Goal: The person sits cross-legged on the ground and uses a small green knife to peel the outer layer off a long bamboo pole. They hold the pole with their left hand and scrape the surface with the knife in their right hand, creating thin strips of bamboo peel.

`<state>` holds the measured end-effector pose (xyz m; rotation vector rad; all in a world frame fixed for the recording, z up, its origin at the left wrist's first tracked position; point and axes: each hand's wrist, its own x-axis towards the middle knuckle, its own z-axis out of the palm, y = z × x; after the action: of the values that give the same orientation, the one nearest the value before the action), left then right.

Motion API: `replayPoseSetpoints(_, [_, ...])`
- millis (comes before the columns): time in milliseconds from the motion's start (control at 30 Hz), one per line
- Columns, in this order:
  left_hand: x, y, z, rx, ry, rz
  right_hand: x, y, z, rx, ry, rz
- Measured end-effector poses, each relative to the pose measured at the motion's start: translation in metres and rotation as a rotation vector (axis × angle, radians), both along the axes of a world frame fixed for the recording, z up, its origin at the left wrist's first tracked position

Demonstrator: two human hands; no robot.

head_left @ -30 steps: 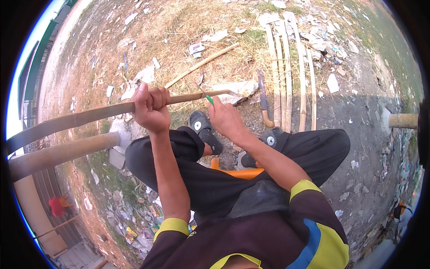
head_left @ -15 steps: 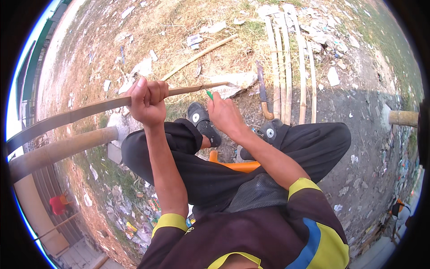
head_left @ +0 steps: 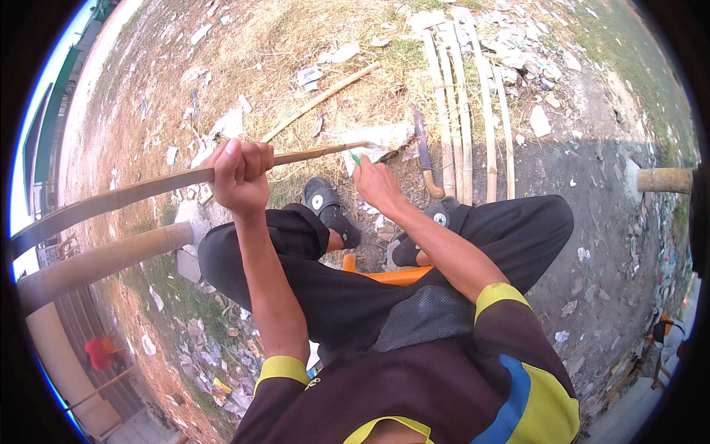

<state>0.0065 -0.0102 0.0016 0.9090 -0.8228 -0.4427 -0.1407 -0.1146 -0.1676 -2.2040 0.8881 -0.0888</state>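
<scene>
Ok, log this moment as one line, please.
Left hand: grips long wooden strip | Right hand: holds small green tool near strip's far end | Ground: wooden-handled blade beside pale poles

This wide fisheye view is taken from the wearer's head, above and behind the fingers (head_left: 256, 158), and it faces steeply downward. It is near enough that the dark shirt (head_left: 399, 388) covers the lower middle, nearer than the fingers, while beyond them the ground (head_left: 251, 66) curves away strongly.
</scene>
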Motion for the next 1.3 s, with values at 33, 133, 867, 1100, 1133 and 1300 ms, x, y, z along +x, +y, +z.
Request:
replayPoseSetpoints(33, [0.001,0.002,0.000,0.002,0.006,0.007,0.001,0.000,0.000,-0.001,0.017,0.009])
replayPoseSetpoints(133, [0.001,0.003,0.002,0.002,-0.003,0.009,0.007,0.004,0.020,0.004,0.001,0.066])
replayPoseSetpoints(867, [0.003,0.000,0.001,0.028,0.009,0.022,0.003,-0.012,-0.008,0.032,0.068,0.061])
replayPoseSetpoints(1100, [-0.001,0.002,0.002,0.044,0.020,0.039,0.002,-0.014,-0.044,0.004,0.070,-0.004])
replayPoseSetpoints(1133, [0.000,0.002,0.002,0.043,0.013,0.033,0.004,-0.012,-0.043,0.014,0.067,-0.005])
replayPoseSetpoints(1300, [0.000,-0.005,0.005,0.023,-0.003,0.009,0.012,-0.018,-0.064,0.024,0.099,-0.042])
